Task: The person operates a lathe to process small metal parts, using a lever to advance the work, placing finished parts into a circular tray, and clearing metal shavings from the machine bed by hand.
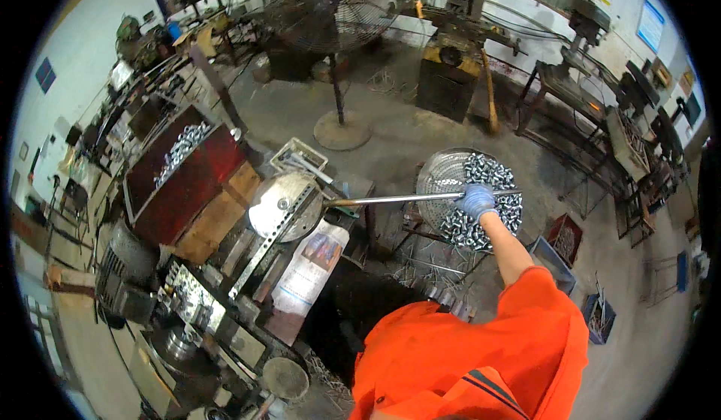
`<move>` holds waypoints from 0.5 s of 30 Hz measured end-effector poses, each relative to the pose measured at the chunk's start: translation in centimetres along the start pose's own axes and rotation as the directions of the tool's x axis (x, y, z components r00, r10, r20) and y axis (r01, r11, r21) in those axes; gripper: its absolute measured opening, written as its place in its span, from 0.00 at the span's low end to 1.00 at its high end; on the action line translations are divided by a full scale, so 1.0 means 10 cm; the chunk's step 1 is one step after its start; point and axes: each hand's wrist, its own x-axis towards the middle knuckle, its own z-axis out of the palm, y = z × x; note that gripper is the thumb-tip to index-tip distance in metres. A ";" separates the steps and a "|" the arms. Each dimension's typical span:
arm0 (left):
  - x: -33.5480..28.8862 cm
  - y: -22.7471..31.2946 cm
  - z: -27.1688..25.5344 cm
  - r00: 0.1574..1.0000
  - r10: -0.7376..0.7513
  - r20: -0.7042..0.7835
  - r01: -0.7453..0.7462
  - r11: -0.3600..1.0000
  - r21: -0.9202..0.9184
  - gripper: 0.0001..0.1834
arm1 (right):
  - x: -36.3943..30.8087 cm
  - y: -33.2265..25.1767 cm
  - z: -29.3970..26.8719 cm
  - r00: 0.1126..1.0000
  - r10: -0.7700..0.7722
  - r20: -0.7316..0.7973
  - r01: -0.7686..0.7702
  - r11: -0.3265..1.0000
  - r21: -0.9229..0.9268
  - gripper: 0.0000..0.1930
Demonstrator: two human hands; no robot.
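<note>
Workshop floor (402,131); metal rod (394,199) in right hand (476,201).

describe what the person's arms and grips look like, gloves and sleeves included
The right grip wears a pale blue glove ending at the wrist. The forearm is bare up to a loose, bright orange sleeve. Dark stripes cross the orange fabric near the picture's lower edge. The left grip is not in view.
</note>
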 end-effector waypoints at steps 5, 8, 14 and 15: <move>0.04 -0.30 0.10 0.969 -0.148 0.199 0.188 0.962 -0.200 0.23 | -0.13 0.16 0.07 0.999 0.027 0.042 -0.029 0.999 0.044 0.27; 0.11 -0.34 0.18 0.983 -0.134 0.128 0.158 0.967 -0.198 0.25 | -0.11 0.32 0.33 0.996 0.030 -0.086 -0.024 0.998 0.066 0.21; -0.03 -0.37 0.29 0.975 -0.216 0.053 0.221 0.968 -0.122 0.21 | -0.14 0.32 0.28 0.988 -0.008 -0.156 0.034 0.985 0.167 0.22; -0.03 -0.33 0.28 0.970 -0.229 0.086 0.241 0.951 -0.193 0.20 | -0.09 0.32 0.30 0.996 0.021 -0.089 -0.002 0.979 0.204 0.23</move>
